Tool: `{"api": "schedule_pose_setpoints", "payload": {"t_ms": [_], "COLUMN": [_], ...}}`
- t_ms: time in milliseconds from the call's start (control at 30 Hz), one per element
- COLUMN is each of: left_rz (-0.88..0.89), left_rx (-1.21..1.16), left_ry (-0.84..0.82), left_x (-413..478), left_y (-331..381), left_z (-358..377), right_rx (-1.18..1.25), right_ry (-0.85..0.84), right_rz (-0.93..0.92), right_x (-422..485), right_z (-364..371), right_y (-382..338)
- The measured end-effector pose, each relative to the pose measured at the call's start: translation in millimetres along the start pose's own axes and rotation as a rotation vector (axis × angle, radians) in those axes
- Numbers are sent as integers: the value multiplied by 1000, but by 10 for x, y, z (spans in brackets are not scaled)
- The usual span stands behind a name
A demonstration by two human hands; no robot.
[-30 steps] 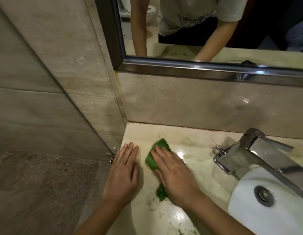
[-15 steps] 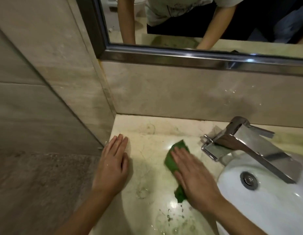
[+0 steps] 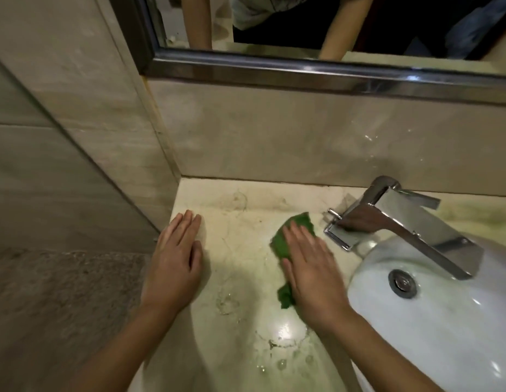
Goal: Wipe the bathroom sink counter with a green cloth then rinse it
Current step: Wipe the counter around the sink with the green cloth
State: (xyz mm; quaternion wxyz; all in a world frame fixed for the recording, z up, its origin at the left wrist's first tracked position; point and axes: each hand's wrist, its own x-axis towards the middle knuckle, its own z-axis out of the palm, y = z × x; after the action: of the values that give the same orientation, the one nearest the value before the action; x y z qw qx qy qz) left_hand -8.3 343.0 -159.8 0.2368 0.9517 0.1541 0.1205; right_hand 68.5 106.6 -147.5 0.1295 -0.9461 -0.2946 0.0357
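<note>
A green cloth (image 3: 283, 243) lies flat on the pale marble counter (image 3: 240, 256), just left of the faucet. My right hand (image 3: 311, 267) presses down on the cloth with straight fingers and covers most of it; green shows past the fingertips and beside the palm. My left hand (image 3: 175, 258) rests flat on the counter's left edge, fingers straight, holding nothing. The white sink basin (image 3: 444, 321) with its metal drain (image 3: 402, 282) sits at the right.
A chrome faucet (image 3: 401, 222) reaches over the basin, close to the cloth's right side. A stone backsplash and a metal-framed mirror (image 3: 302, 69) rise behind. A tiled wall closes the left side. Water drops and stains mark the counter's front.
My right hand has slid the cloth to the right, from beside my left hand to next to the faucet. My left hand has stayed flat at the counter's left edge.
</note>
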Motion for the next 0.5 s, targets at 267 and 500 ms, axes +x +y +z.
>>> {"api": "schedule_pose_setpoints", "payload": {"t_ms": [267,500], "left_rz": [5,-24], "left_rx": [24,-63], "left_ry": [10,46], "left_x": [-2,-50], "left_y": [-20,-5], "left_z": [-22,-34], "right_rx": [-46,-42], "right_ry": [-32,-74], "right_rz": [-115,-273], "right_x": [-240,81], "right_z": [-89,130], "right_y": [175,-488]}}
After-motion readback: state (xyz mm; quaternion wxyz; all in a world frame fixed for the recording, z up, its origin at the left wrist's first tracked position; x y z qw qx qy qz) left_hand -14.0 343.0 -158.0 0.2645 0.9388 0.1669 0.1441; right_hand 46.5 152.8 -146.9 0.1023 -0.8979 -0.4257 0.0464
